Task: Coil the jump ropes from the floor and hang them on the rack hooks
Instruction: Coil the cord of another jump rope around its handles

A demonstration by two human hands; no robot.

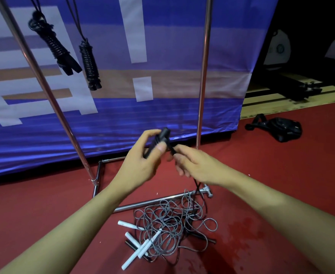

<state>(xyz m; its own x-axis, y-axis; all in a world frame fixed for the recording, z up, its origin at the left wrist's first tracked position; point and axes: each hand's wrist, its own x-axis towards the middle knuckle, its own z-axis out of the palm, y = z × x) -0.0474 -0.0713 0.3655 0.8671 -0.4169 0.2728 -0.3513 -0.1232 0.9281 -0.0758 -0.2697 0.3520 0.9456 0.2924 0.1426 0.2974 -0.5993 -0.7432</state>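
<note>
You hold a black jump rope's handles above a tangled pile.
Your left hand (143, 155) fingers curl around the slim black plastic handles (158, 141); your right hand (194, 165) fingers pinch its thin black cord (172, 149).

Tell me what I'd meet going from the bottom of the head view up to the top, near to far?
Tangled ropes on the floor → rack's base bar → left hand holding black handles, right hand pinching the cord → blue banner → coiled ropes hanging on the rack.

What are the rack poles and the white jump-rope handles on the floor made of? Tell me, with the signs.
Rack poles: likely polished metal tubing, given the bright streak reflections along them.
White handles: probably matte plastic; an even white surface without glare, though the view leaves it open.
</note>
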